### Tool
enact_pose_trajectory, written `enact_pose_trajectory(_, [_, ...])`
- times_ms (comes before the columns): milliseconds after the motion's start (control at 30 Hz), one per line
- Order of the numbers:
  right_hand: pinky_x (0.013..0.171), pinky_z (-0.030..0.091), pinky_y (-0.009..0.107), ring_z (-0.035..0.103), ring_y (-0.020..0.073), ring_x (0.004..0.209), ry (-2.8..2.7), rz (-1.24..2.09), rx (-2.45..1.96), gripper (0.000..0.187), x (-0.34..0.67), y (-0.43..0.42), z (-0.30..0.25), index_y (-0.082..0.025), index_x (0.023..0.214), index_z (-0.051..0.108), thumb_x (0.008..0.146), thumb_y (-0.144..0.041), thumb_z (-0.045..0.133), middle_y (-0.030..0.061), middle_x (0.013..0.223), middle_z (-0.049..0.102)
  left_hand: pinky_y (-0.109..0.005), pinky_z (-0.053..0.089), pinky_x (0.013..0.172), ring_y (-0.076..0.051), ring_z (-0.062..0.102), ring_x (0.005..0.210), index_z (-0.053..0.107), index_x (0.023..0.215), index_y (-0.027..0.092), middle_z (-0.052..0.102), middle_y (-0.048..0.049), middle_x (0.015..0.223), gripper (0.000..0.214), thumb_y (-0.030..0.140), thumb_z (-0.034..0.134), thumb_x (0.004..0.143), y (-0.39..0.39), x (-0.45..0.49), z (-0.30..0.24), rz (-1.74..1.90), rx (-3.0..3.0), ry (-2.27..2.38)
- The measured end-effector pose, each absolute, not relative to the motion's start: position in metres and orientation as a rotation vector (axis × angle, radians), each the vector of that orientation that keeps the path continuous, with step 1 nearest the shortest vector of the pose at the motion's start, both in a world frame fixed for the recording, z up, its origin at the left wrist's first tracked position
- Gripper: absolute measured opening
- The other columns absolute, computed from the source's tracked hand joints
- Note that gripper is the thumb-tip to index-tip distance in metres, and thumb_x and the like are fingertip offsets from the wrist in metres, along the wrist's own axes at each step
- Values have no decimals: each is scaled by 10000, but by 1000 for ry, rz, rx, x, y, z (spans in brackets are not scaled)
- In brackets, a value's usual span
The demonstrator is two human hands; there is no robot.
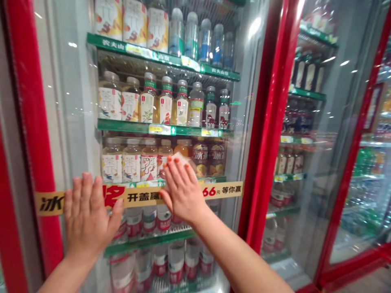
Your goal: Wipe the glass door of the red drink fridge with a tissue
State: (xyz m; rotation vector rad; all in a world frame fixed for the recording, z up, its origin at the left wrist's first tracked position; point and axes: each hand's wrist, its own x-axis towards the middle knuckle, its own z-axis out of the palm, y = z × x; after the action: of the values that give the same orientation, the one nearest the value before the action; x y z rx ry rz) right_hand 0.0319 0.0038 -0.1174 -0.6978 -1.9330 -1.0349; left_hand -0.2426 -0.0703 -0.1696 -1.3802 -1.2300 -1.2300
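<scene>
My left hand (88, 215) lies flat and open against the glass door (70, 101) of a red-framed drinks fridge, fingers up, over the tan banner strip (139, 196). My right hand (182, 189) presses a small white cloth (185, 160) flat on the same glass, fingers stretched over it, just above the banner. Behind the glass stand rows of bottled tea (134, 101) on green shelves.
A red door post (269, 122) separates this door from a second fridge door (324, 134) on the right, which stands at an angle with more bottles behind it. Water bottles (201, 38) fill the top shelf, smaller bottles (177, 260) the bottom.
</scene>
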Motion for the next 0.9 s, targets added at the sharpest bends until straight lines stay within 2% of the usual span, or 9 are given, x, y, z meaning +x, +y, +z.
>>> enact_pose_trajectory(133, [1359,417,550,288,301,1711,-1837,-997,-807,868,96,7,-198,-228,1806,45,1103,-492,481,91,1853,246,-727,180,1425,-420,174,1744,118,1790,242,145,-130,1887,947,390,647,1019,-68,-244,-172,-1208,-1380,-1241])
enact_pose_trajectory(267, [1273,441,760,135,385,1715,-1312,-764,-1153,869,125,23,-221,-206,1790,-87,1097,-448,376,188,1856,49,-762,163,1414,-408,141,1755,105,1791,244,135,-132,1890,947,394,630,1017,-65,-243,-174,-1224,-1355,-1236])
enact_pose_trajectory(367, [1325,339,773,149,387,1715,-1314,-780,-1155,855,46,11,-243,-138,1796,162,1048,-458,425,217,1828,230,-746,187,1412,-396,180,1749,155,1786,245,181,-123,1882,921,364,639,1011,-65,-243,-176,-1225,-1338,-1231])
enact_pose_trajectory(433, [1412,180,680,275,365,1698,-1451,-1021,-941,690,-12,-5,-269,-304,1594,635,973,-528,433,64,1672,576,-735,193,1413,-388,209,1742,207,1778,258,218,-98,1876,881,333,630,1009,-67,-245,-185,-1234,-1338,-1212])
enact_pose_trajectory(533, [1414,240,385,294,213,1701,-1615,-1198,-719,521,-27,-26,-310,-520,1241,820,896,-579,434,-192,1576,632,-721,185,1422,-375,234,1736,248,1770,320,233,-27,1874,868,322,619,986,-71,-250,-215,-1253,-1355,-1215])
enact_pose_trajectory(633, [1394,251,391,251,230,1704,-1615,-1172,-807,664,40,-26,-330,-334,1505,714,887,-505,545,-47,1757,440,-704,176,1435,-366,232,1737,238,1767,390,215,49,1872,913,344,612,936,-71,-255,-256,-1255,-1397,-1236])
enact_pose_trajectory(700, [1389,240,576,170,300,1712,-1516,-1026,-1009,860,81,-17,-325,-135,1743,370,956,-425,559,133,1830,224,-728,160,1433,-387,221,1736,222,1767,413,202,68,1870,961,354,614,892,-70,-258,-276,-1268,-1409,-1261])
enact_pose_trajectory(800, [1269,311,836,62,395,1707,-1236,-646,-1282,910,68,-7,-311,-90,1779,-46,1065,-405,421,215,1827,-1,-763,147,1429,-422,208,1733,204,1771,421,180,85,1874,1012,367,622,850,-68,-261,-288,-1290,-1418,-1309])
enact_pose_trajectory(900, [1256,367,849,158,431,1698,-1225,-639,-1285,886,-17,-10,-314,-191,1794,195,1003,-519,419,128,1808,257,-729,123,1446,-418,167,1744,198,1773,418,154,115,1877,1011,375,614,853,-67,-265,-290,-1310,-1452,-1318])
